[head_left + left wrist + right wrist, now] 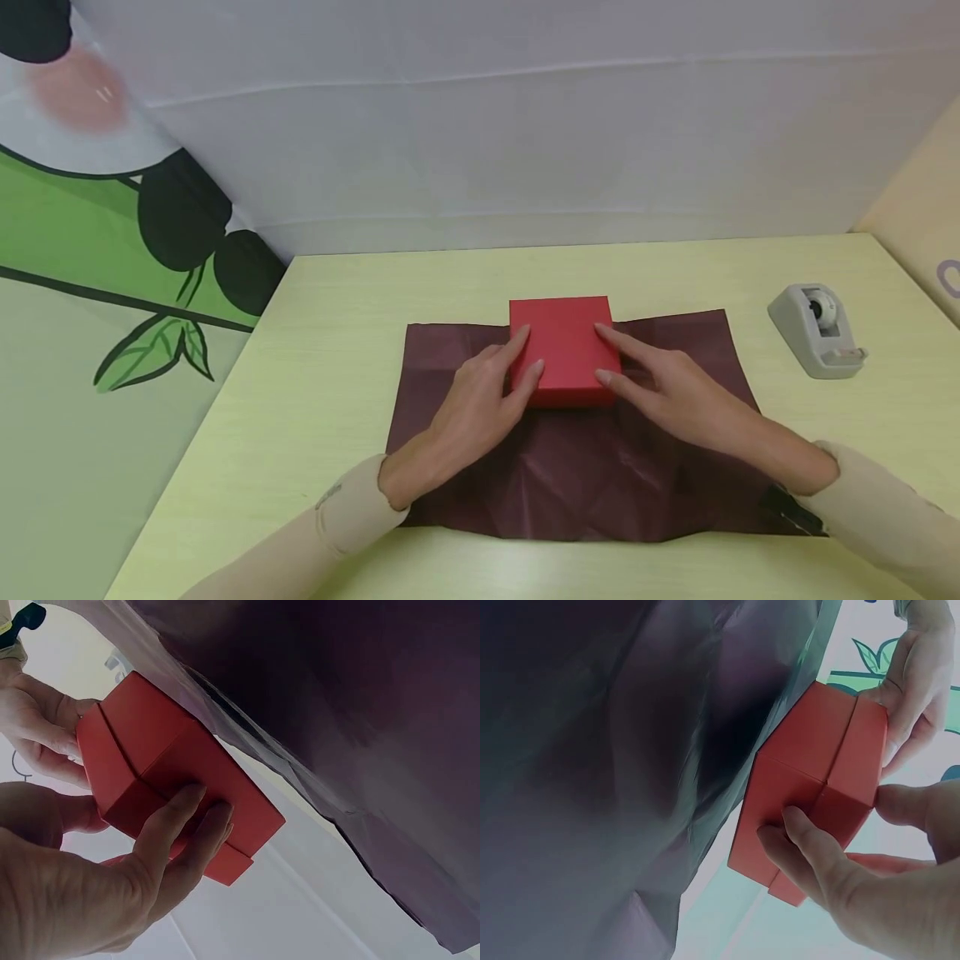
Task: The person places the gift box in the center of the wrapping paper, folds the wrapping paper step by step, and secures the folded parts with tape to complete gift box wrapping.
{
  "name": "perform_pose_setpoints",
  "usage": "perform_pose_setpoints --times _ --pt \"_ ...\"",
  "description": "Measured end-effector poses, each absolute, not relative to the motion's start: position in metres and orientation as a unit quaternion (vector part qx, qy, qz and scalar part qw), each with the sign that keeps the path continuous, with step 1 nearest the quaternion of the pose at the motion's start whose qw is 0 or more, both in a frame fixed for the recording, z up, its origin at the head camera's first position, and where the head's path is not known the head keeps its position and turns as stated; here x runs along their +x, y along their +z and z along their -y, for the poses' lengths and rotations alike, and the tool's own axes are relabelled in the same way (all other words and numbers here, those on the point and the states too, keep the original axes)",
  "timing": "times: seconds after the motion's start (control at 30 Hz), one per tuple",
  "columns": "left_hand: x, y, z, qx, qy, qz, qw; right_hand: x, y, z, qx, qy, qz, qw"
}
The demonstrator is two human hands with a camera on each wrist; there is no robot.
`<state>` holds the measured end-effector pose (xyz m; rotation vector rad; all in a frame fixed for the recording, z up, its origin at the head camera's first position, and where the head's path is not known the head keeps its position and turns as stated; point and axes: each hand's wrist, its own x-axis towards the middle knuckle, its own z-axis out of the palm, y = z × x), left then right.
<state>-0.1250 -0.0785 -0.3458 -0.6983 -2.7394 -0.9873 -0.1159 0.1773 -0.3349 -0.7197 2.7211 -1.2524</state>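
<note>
A red lidded box [564,346] is over the upper middle of a dark purple sheet of wrapping paper [577,483]. My left hand [480,400] grips its left side, thumb at the near left corner. On the opposite side my right hand [682,392] holds it, with thumb and forefinger at the right edge. Seen from the left wrist, fingers press the side of the box [180,772] across the lid seam. The right wrist view likewise has fingertips against the side of the box [810,780]. The paper [577,787] looks creased there.
A grey tape dispenser [817,332] with a roll of tape stands to the right on the pale yellow table [322,358]. A black object [793,510] lies partly under the right sleeve. White cloth [525,150] hangs behind; a printed panel [112,275] is at the left.
</note>
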Motion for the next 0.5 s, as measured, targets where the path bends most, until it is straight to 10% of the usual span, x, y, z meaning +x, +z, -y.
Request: perform_pose_setpoints --times 0.5 --pt "-0.11 -0.345 0.081 -0.232 -0.325 0.915 0.06 -0.105 -0.336 -0.177 -0.242 -0.415 -0.876 0.041"
